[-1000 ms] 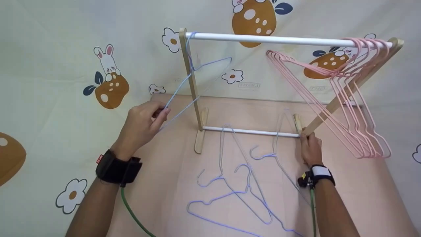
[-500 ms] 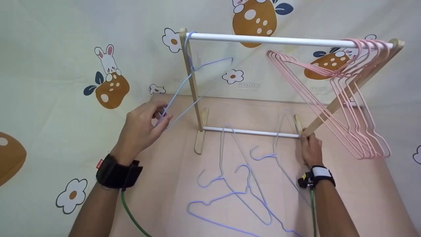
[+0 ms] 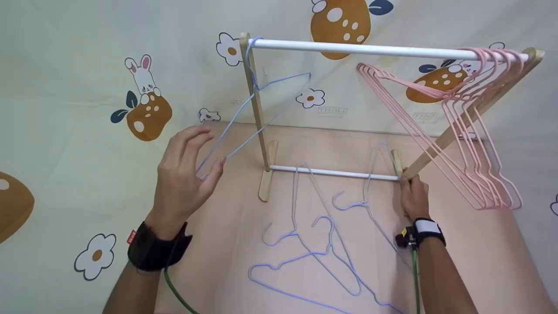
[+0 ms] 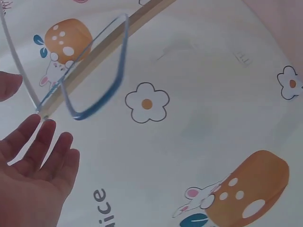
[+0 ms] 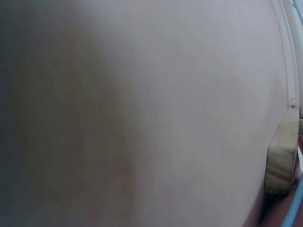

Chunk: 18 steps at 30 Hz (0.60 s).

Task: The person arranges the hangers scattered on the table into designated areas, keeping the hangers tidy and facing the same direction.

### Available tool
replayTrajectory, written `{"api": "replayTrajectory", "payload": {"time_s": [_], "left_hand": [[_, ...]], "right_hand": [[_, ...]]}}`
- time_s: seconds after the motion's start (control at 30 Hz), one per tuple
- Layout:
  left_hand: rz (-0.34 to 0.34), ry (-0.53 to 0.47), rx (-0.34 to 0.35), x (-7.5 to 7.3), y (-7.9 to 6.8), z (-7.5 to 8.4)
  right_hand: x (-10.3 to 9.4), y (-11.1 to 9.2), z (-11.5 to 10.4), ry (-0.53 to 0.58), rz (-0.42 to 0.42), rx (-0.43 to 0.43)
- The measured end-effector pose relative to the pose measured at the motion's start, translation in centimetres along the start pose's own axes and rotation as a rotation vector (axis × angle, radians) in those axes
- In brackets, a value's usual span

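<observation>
A wooden rack with a white top bar [image 3: 348, 47] stands before me. From the bar's left end a blue wire hanger [image 3: 282, 80] hangs by its hook; its wire also shows in the left wrist view as a blue loop [image 4: 121, 71]. My left hand [image 3: 181, 170] is beside the hanger's near end, fingers spread and thumb apart, holding nothing. At the rack's lower right corner, my right hand [image 3: 415, 198] grips the wooden foot [image 3: 397, 160]; its fingers are partly hidden. The right wrist view catches the foot's end [image 5: 281, 161] at its edge.
Several pink hangers [image 3: 455, 93] hang bunched at the bar's right end. Loose blue hangers [image 3: 290, 234] lie overlapping on the pinkish surface [image 3: 209, 244] under and before the rack. A lower white rod [image 3: 335, 172] joins the feet. Behind is a printed sheet [image 3: 192, 35].
My left hand has let go of the blue hanger's near end and opened, its fingers drawing off to the left. The right hand stays on the foot.
</observation>
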<state>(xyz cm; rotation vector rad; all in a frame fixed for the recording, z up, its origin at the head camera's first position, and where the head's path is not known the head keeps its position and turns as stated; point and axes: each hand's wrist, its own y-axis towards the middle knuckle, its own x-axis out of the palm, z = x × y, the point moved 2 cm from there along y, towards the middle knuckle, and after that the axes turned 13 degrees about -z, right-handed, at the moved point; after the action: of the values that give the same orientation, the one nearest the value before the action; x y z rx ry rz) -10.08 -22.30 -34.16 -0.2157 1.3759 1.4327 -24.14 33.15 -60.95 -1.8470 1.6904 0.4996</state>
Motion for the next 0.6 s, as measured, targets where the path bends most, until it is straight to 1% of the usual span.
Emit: {"api": "replayTrajectory", "payload": {"time_s": [0.07, 0.17, 0.27, 0.37, 0.43, 0.5, 0.6], "left_hand": [[0.026, -0.003, 0.04, -0.1, -0.1, 1.2], [0.026, 0.028, 0.104, 0.2, -0.3, 3.2], [0.016, 0.058, 0.162, 1.1, -0.7, 5.0], [-0.019, 0.071, 0.201, 2.5, -1.1, 6.4], [-0.056, 0.082, 0.208, 3.6, -1.5, 6.9], [-0.102, 0.092, 0.193, 4.9, -2.0, 7.3], [-0.173, 0.09, 0.143, 7.2, -2.9, 7.7]], "right_hand": [[0.1, 0.1, 0.1, -0.003, 0.001, 0.003], [0.1, 0.1, 0.2, -0.008, -0.01, 0.023], [0.0, 0.1, 0.2, -0.008, -0.018, 0.035], [0.0, 0.1, 0.2, -0.008, -0.019, 0.038], [0.0, 0.1, 0.3, -0.005, -0.013, 0.033], [0.0, 0.0, 0.4, -0.006, -0.02, 0.039], [0.1, -0.1, 0.4, -0.003, -0.028, 0.04]]}}
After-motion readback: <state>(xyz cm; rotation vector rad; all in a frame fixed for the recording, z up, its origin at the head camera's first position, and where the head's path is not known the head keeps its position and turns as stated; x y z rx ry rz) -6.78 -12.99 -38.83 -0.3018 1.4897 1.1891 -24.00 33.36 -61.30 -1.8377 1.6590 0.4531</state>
